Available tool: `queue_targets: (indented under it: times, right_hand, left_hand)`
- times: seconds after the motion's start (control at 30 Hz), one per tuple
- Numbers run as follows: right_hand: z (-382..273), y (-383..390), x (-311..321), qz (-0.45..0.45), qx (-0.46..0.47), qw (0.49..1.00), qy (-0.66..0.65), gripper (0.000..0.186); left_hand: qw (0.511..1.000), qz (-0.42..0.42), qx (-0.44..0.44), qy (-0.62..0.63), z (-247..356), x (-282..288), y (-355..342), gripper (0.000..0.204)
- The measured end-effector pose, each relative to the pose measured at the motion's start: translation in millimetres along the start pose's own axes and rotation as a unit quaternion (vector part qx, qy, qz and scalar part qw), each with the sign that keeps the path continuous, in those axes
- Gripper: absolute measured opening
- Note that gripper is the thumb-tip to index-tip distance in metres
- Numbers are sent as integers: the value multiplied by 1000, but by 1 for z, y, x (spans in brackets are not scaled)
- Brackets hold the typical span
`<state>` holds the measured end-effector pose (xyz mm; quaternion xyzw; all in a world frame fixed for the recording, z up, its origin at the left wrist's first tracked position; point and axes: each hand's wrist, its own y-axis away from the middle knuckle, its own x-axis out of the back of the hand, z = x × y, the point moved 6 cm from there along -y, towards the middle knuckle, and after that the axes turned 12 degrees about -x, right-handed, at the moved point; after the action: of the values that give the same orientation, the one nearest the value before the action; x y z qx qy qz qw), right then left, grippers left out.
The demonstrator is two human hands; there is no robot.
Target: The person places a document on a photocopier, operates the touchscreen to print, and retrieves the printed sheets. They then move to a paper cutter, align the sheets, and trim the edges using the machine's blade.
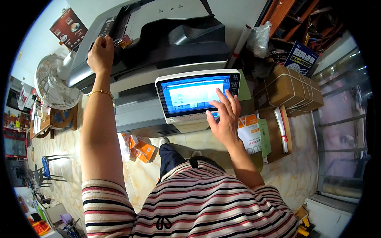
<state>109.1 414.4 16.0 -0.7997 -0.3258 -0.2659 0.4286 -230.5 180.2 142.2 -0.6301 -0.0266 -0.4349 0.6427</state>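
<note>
A large grey and black photocopier [180, 45] stands in front of me. My left hand [101, 55] is closed at the left of its dark top; what the fingers hold, if anything, is hidden. Just right of that fist lies a small reddish and metallic item [124, 41], too small to name. My right hand [226, 117] is held over the right side of the lit touchscreen panel [190, 93], its fingers spread and holding nothing. The screen shows a blue and white menu. Whether a fingertip touches the glass, I cannot tell.
A white fan [57, 81] stands left of the copier. To the right are a tied cardboard box [293, 89], an open carton [286, 137] with a rolled paper, and an orange and white paper pack [249, 135]. Orange wrapping [141, 148] lies on the tiled floor.
</note>
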Motion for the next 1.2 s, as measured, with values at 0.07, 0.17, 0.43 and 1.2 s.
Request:
queue_targets:
  times: [0.07, 0.17, 0.43, 1.2]
  right_hand:
    - [-1, -4, 0, 4, 5, 1000, 7, 31]
    - [3, -5, 4, 20, 7, 1000, 6, 34]
    - [66, -1, 4, 74, -187, 958, -204, 67]
    - [92, 1, -39, -44, -328, 846, -419, 65]
  left_hand:
    - [1000, -4, 1, 6, -1, 0, 0, 40]
    - [1000, -1, -3, 17, -1, 0, 0, 41]
    - [1000, 6, -12, 11, 0, 0, 0, 42]
    - [1000, -2, 2, 6, -1, 0, 0, 41]
